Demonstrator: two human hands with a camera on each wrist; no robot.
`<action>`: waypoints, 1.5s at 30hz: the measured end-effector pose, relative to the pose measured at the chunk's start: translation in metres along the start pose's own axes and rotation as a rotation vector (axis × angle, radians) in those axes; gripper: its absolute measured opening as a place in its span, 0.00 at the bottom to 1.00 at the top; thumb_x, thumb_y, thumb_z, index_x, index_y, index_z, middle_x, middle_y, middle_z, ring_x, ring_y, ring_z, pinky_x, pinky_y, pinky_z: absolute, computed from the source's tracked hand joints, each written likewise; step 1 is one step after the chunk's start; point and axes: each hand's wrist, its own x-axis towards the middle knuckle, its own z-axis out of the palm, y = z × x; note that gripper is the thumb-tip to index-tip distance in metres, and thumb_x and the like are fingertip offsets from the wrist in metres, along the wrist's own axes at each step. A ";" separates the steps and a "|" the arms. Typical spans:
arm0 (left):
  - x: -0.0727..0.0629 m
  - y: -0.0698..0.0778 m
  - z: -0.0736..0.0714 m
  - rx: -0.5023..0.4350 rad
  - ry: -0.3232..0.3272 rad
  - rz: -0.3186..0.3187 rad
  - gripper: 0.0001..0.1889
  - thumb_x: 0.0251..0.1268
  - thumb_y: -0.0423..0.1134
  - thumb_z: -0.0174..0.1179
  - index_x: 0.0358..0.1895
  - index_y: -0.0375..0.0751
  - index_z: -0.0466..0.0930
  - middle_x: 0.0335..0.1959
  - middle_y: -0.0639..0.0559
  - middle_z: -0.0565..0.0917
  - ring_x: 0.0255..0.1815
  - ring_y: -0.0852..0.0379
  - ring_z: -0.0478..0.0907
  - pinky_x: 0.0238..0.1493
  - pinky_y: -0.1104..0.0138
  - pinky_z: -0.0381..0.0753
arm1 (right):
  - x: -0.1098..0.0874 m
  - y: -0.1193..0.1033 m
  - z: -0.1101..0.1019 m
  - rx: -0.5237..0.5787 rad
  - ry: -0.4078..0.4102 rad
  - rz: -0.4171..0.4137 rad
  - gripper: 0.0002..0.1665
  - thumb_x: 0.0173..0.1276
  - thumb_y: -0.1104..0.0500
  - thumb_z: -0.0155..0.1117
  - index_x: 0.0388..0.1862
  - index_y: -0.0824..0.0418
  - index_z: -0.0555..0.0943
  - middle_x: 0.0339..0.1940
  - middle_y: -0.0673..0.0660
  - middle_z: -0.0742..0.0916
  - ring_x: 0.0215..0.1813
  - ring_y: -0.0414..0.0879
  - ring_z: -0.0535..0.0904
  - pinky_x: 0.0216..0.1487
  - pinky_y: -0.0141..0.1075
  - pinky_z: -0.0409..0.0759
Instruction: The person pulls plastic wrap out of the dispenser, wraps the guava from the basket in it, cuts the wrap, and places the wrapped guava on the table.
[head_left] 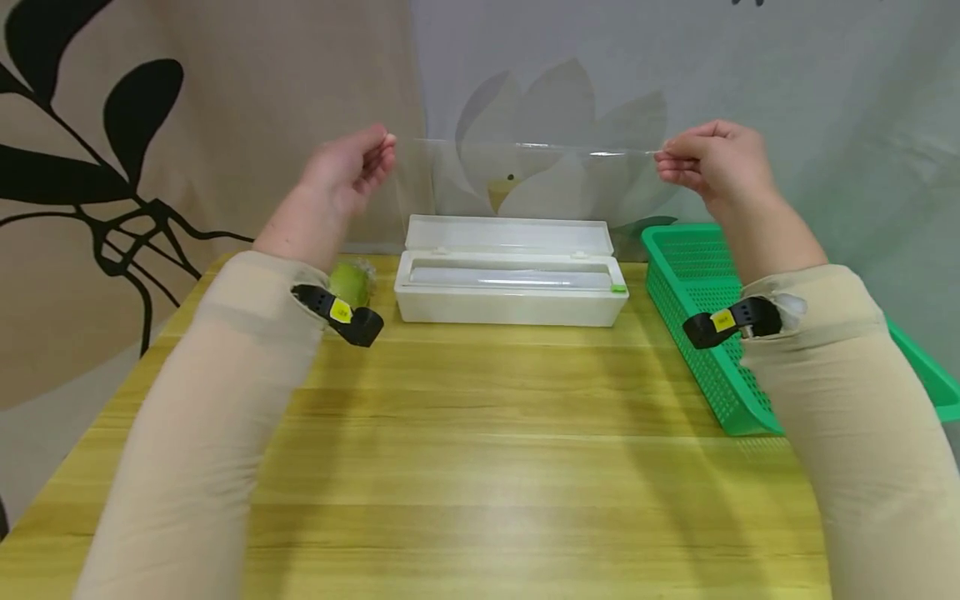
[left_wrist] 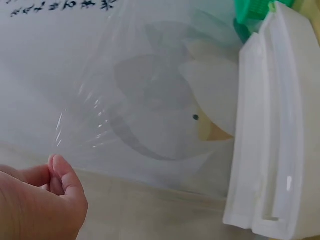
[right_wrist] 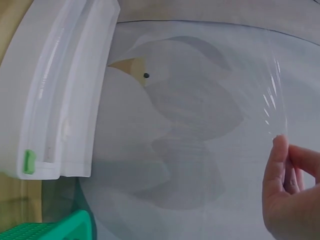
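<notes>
- Stretching betw. L hand [head_left: 352, 171] & R hand [head_left: 720, 167], clear film [head_left: 536, 179] is held above white box [head_left: 510, 308] at table's [head_left: 510, 467] far edge.
- Film's upper corners are pinched by both, prob. so sag's avoided.
- Lid [head_left: 510, 235] is laid back, presumably so film's freed.
- Green basket [head_left: 678, 333] is set near far R corner, appar. for elbow room.

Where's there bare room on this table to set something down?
Widest is the tabletop before the white box, between the left sleeve and right sleeve. A narrow strip separates box and green basket. It's crowded back left, by the green item, and above the box, where clear film stretches.
</notes>
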 end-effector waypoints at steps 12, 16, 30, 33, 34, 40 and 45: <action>-0.009 0.016 0.006 -0.116 -0.054 -0.001 0.02 0.58 0.28 0.61 0.30 0.34 0.81 0.22 0.45 0.82 0.23 0.57 0.76 0.25 0.74 0.79 | -0.009 -0.019 0.002 0.065 0.001 -0.049 0.04 0.58 0.70 0.65 0.29 0.67 0.77 0.21 0.58 0.85 0.22 0.45 0.83 0.26 0.30 0.83; -0.013 0.021 0.008 -0.133 -0.068 0.009 0.03 0.58 0.29 0.62 0.28 0.33 0.80 0.21 0.45 0.82 0.22 0.57 0.76 0.23 0.73 0.79 | -0.012 -0.025 0.000 0.055 0.007 -0.067 0.05 0.58 0.68 0.66 0.31 0.66 0.77 0.23 0.58 0.85 0.23 0.45 0.83 0.27 0.29 0.83; -0.033 0.030 0.010 -0.134 -0.120 0.099 0.01 0.55 0.29 0.64 0.30 0.34 0.82 0.24 0.46 0.83 0.23 0.57 0.77 0.23 0.73 0.79 | -0.023 -0.041 -0.003 0.087 -0.035 -0.145 0.06 0.57 0.68 0.66 0.34 0.67 0.79 0.25 0.59 0.85 0.25 0.47 0.84 0.29 0.29 0.83; -0.036 0.029 0.008 -0.100 -0.156 0.141 0.05 0.56 0.29 0.63 0.36 0.36 0.82 0.26 0.47 0.83 0.25 0.57 0.77 0.25 0.73 0.80 | -0.026 -0.044 -0.004 0.047 -0.047 -0.143 0.07 0.57 0.67 0.67 0.36 0.66 0.81 0.27 0.57 0.86 0.27 0.45 0.85 0.31 0.28 0.83; -0.037 0.028 0.007 -0.075 -0.184 0.157 0.07 0.56 0.29 0.63 0.39 0.36 0.81 0.28 0.48 0.82 0.27 0.58 0.77 0.27 0.73 0.80 | -0.027 -0.044 -0.005 0.021 -0.053 -0.141 0.08 0.56 0.66 0.68 0.36 0.65 0.82 0.28 0.56 0.87 0.28 0.45 0.85 0.32 0.28 0.83; -0.045 0.022 -0.008 0.658 -0.325 0.471 0.20 0.58 0.34 0.63 0.56 0.42 0.77 0.38 0.58 0.75 0.39 0.64 0.70 0.48 0.75 0.74 | -0.035 -0.043 -0.009 -0.265 -0.072 -0.215 0.14 0.49 0.62 0.74 0.37 0.59 0.85 0.29 0.48 0.88 0.34 0.38 0.85 0.57 0.25 0.75; -0.050 0.019 -0.014 1.302 -0.204 0.821 0.16 0.62 0.45 0.60 0.48 0.39 0.81 0.29 0.63 0.71 0.32 0.64 0.65 0.33 0.72 0.64 | -0.042 -0.040 -0.010 -0.475 0.004 -0.365 0.04 0.54 0.58 0.71 0.29 0.55 0.84 0.25 0.42 0.86 0.28 0.35 0.82 0.44 0.17 0.76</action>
